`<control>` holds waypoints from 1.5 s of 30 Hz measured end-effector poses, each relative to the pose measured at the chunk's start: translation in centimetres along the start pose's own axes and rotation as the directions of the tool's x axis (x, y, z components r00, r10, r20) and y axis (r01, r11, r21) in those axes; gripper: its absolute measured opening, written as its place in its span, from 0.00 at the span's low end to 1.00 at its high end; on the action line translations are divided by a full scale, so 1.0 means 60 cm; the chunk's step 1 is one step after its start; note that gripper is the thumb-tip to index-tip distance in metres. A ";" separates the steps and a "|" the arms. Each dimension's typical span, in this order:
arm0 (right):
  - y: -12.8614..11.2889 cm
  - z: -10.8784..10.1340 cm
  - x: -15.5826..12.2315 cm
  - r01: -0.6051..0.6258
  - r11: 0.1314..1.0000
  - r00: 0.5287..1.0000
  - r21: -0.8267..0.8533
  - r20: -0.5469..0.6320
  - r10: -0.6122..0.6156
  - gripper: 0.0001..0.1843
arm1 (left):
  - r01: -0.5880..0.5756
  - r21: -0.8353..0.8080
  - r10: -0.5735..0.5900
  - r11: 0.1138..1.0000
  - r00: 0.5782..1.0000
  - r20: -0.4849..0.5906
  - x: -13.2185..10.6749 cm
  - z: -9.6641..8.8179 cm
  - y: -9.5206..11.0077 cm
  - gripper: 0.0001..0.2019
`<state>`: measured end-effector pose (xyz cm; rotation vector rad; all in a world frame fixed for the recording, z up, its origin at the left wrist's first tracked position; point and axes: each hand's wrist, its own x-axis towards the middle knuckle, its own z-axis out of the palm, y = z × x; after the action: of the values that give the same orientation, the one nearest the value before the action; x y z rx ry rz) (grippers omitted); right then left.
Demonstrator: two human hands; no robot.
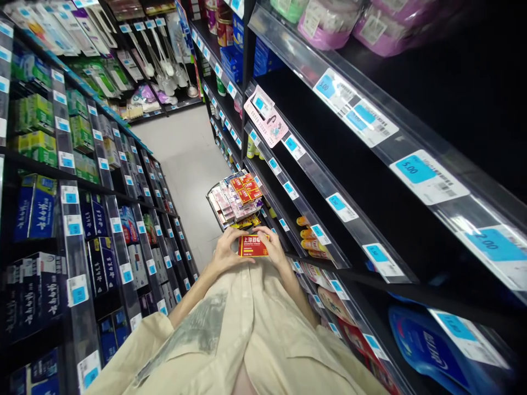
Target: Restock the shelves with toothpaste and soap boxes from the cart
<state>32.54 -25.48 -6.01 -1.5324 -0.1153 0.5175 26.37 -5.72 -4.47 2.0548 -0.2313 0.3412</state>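
I hold a small red box (253, 246) with yellow and white lettering close to my body, in both hands. My left hand (227, 250) grips its left end, fingers curled over the top edge. My right hand (274, 249) wraps its right end. Just beyond the box stands a cart or basket (216, 204) piled with several red and pale boxes (241, 193). My beige shirt fills the bottom of the view.
I stand in a narrow shop aisle. Dark shelves (362, 230) with blue price tags (415, 169) run along the right, partly bare. Shelves on the left (74, 219) carry blue and green boxes. Hanging utensils (164, 60) fill the far end. Pale floor (185, 148) lies ahead.
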 end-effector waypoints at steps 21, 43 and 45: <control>-0.075 -0.009 0.072 0.067 0.810 0.957 -0.582 0.268 0.114 0.33 | -0.451 -0.067 0.450 0.890 0.845 0.289 0.115 -0.046 -0.067 0.13; -0.539 -0.196 -0.224 -0.534 0.216 0.382 -0.817 -0.461 -0.801 0.18 | -0.456 -0.303 0.545 0.837 0.738 0.398 0.215 -0.133 -0.190 0.12; -0.557 -0.235 -0.226 -0.639 0.145 0.445 -0.755 -0.516 -0.732 0.21 | -0.418 -0.301 0.514 0.857 0.730 0.450 0.203 -0.138 -0.208 0.12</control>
<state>34.25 -42.21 28.90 -3.0267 0.4938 -0.9540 40.41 7.31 -6.83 1.8443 -1.0963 0.0500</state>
